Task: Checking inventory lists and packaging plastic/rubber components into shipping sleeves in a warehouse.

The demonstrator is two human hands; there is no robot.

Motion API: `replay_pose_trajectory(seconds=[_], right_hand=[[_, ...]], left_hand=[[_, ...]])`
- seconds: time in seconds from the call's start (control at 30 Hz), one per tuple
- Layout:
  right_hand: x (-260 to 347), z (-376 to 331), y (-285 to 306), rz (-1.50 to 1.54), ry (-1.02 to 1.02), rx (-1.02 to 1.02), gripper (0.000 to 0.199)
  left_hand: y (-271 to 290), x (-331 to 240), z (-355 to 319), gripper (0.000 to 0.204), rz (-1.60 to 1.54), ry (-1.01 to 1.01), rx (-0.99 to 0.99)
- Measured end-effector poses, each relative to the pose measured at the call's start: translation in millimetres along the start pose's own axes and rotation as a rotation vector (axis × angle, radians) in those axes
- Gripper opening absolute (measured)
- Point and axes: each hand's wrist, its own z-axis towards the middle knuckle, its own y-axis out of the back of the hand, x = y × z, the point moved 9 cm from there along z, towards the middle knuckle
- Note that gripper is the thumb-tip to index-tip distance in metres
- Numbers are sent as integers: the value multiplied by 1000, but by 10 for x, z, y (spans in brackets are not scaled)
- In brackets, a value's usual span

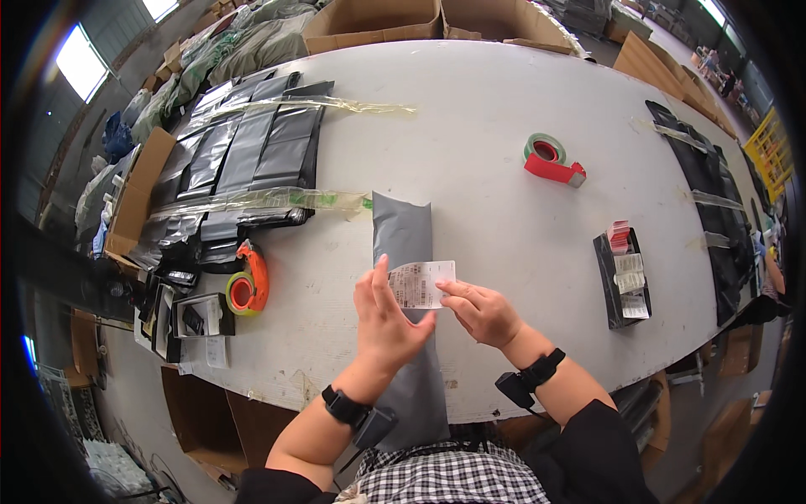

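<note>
a white shipping label (422,284) is being held over a grey poly mailer bag (403,244), which lies lengthwise near the middle of the tabletop's (470,109) near edge, its lower end hanging past that edge towards the person. the left hand (382,317) is seen from the back, wrist bent slightly inward, thumb and fingers closed on the label's left edge. the right hand (480,311) is brought in from the right with the fingers extended flat, the fingertips pinched on the label's right edge, so the slip is kept stretched between both hands just above the bag. for a clean result, the label is best kept taut and square to the mailer's long sides, one edge being laid down first and the rest smoothed outward so that no crease or bubble is trapped; whether a backing is on it cannot be told. both forearms enter from the lower edge, each wrist carrying a black strap. an orange tape dispenser (248,286) sits towards the left edge, beside a stack of dark mailer bags (243,160), and a red tape dispenser (550,160) rests well apart towards the far right.
</note>
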Motion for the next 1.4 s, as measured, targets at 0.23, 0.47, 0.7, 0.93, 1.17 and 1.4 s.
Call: replay_pose_trajectory(seconds=[0.23,0.47,0.7,0.93,1.17,1.4], right_hand=[[-473,-207,-236,229,-192,-18,18],[-521,-388,-285,165,-417,-164,20],[148,-671,-1290,487,-538,284,92],[-965,-508,-2,-182,-374,-41,73],[-3319,-61,933,-693,-904,150,77],[-2187,-113,356,-756,-712,441,36]], left_hand=[[-106,576,415,47,-102,187,-89],[-119,342,243,62,381,-96,-18],[-646,1045,-232,79,-104,138,174],[-216,657,-986,133,296,353,406],[9,532,-1795,130,96,790,398],[39,733,-2162,110,63,921,510]])
